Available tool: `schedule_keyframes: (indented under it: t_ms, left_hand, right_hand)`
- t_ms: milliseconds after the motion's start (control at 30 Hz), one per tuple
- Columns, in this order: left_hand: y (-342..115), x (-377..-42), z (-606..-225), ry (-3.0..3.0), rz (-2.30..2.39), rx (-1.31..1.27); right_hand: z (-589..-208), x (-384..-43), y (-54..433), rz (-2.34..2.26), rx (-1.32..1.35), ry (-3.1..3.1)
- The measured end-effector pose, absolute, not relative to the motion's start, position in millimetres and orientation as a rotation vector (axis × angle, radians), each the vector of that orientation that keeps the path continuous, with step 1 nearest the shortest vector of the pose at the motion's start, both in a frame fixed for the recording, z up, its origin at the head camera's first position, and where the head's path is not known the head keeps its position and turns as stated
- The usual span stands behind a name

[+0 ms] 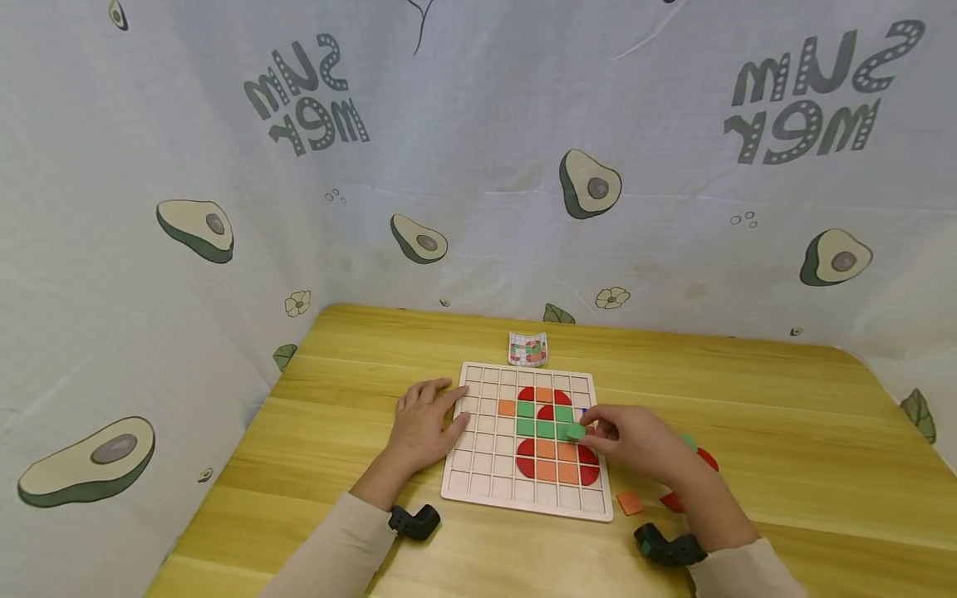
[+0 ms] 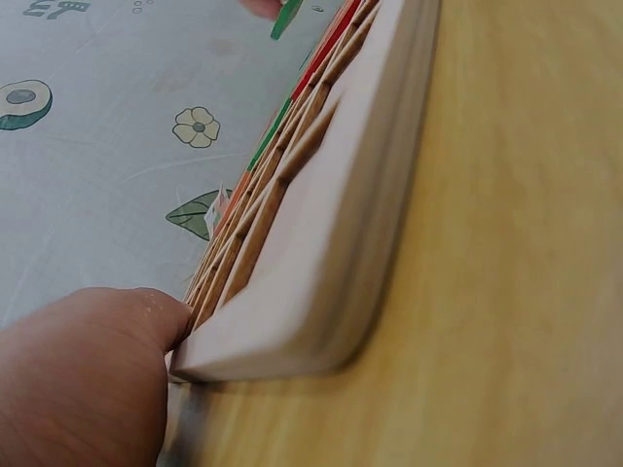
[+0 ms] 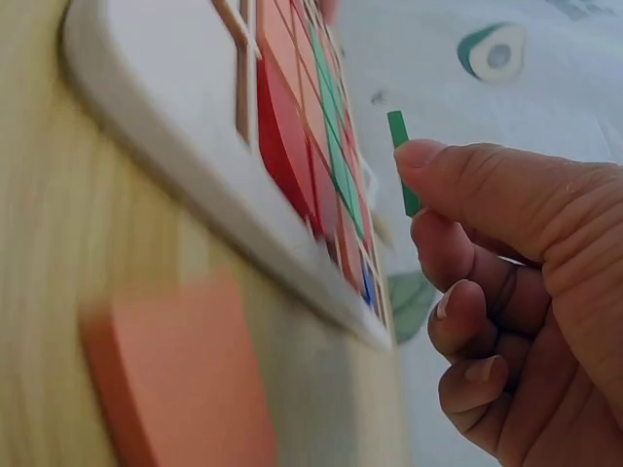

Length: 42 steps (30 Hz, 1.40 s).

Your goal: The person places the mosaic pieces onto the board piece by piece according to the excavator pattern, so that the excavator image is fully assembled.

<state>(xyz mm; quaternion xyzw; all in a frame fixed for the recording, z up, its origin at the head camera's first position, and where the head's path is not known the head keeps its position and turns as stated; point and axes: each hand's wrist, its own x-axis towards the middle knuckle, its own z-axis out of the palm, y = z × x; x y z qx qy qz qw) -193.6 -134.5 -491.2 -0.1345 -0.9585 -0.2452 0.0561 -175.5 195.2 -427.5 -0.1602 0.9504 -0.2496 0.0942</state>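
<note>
A pale wooden grid board (image 1: 489,488) lies on the table, partly filled with red, orange and green tiles. Along its left edge rests my left hand (image 1: 421,428), its index finger and thumb on the rim; in the left wrist view the thumb (image 2: 107,355) sits by the board's corner. My right hand (image 1: 635,436) pinches a green square tile (image 1: 575,432) above the board's right part. The right wrist view has that tile (image 3: 404,161) edge-on between thumb and index finger, over the grid. Rounded red pieces (image 1: 526,458) flank orange squares (image 1: 546,471) on the grid.
Right of the board lie a loose orange tile (image 1: 630,502), red pieces (image 1: 673,501) and a green piece (image 1: 689,442), some partly behind my right forearm. A small printed pattern card (image 1: 527,350) stands behind the board. A patterned cloth (image 1: 493,166) hangs behind the table.
</note>
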Motion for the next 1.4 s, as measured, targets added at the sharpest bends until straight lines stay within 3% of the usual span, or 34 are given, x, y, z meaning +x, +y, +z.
schedule_keyframes:
  t_ms: [667, 1400]
  left_hand:
    - [-135.3, -194.4, -489.8, -2.909, -0.75, -0.412]
    - [-135.7, -195.4, -489.4, -2.891, -0.755, -0.41]
  right_hand:
    - [-435.5, -208.5, 96.7, -0.706, -0.684, 2.796]
    - [-446.8, -225.8, 72.6, -0.664, -0.619, 2.864]
